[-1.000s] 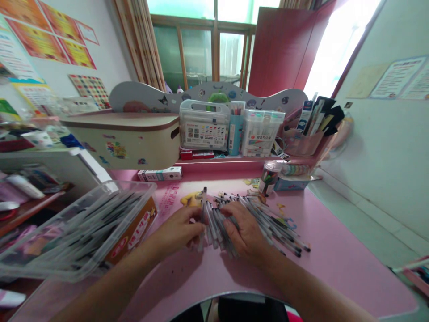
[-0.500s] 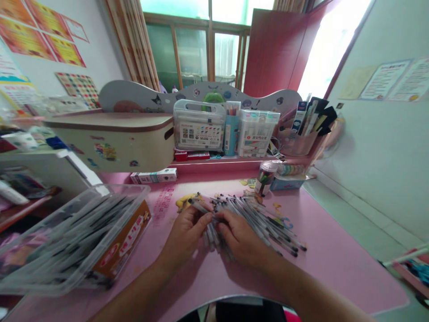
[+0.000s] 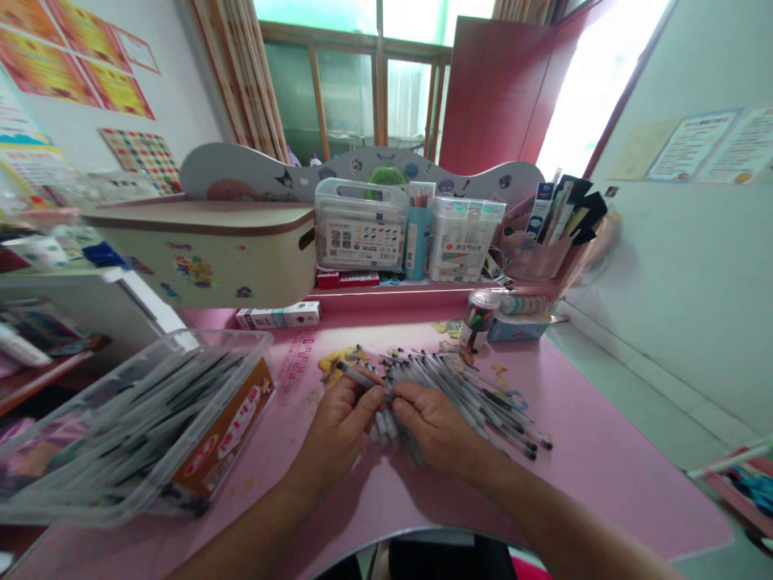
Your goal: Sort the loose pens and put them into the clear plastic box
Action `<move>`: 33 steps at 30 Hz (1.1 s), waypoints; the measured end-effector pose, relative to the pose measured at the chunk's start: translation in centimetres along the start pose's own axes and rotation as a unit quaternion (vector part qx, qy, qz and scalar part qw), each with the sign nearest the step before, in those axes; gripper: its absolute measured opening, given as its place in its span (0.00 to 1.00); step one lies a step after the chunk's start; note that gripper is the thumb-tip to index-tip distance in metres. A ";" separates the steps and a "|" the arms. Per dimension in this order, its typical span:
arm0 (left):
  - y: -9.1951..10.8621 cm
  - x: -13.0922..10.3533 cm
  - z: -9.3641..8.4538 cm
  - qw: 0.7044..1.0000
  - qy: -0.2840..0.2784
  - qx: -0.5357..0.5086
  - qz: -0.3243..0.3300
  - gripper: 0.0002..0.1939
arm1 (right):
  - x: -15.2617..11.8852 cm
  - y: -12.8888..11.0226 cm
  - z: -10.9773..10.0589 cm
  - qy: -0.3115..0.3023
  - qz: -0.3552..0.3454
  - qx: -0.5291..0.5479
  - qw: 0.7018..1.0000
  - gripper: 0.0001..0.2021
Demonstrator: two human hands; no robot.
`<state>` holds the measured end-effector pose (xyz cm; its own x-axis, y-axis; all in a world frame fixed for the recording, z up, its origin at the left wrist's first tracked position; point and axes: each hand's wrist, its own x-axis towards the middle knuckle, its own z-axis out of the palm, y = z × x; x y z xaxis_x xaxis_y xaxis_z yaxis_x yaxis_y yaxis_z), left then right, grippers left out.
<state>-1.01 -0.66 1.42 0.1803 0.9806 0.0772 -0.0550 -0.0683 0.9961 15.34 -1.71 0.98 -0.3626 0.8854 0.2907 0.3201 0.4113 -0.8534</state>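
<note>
Between my two hands is a clear pen (image 3: 355, 374) with a dark end pointing up and left. My left hand (image 3: 343, 417) is closed round its barrel, thumb on top. At the pen's other end, the fingertips of my right hand (image 3: 430, 420) are pinched, close against the left thumb; that end is hidden by the fingers. Under and behind the hands lies a loose pile of similar pens (image 3: 459, 387) with black ends, fanned toward the right. To the left stands a clear plastic bin (image 3: 266, 342) filled with many more pens.
The pink desk (image 3: 604, 483) has a raised shelf at the back with a lidded cream box (image 3: 241, 262), a clear marker case (image 3: 361, 229) and a pen holder (image 3: 535, 254). A clear jar of pens (image 3: 479, 321) stands behind the pile, beside a blue box (image 3: 519, 329).
The pen in my left hand sticks out a little further to the upper left. Both hands stay together over the pile, almost in the same place.
</note>
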 end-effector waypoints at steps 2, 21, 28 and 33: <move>0.0 0.0 0.0 1.000 0.001 -0.002 -0.001 0.14 | 0.0 -0.1 0.1 -0.003 0.006 0.006 1.000 0.11; -0.8 0.1 -1.9 0.996 -0.086 -0.001 0.034 0.14 | 0.0 1.7 0.7 -0.131 0.192 0.369 0.900 0.18; -0.6 0.0 -2.1 0.995 -0.085 -0.018 0.040 0.14 | -0.1 1.3 0.9 -0.114 0.185 0.405 0.888 0.20; -0.4 0.3 -2.5 0.996 -0.068 -0.036 0.047 0.11 | -0.1 1.5 1.4 -0.094 0.169 0.353 0.915 0.23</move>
<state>-3.42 0.08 0.96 0.3024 0.9361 0.1797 -0.1464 -0.1407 0.9792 14.67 -1.48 -0.97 -0.5120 0.8566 -0.0641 -0.1802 -0.1801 -0.9670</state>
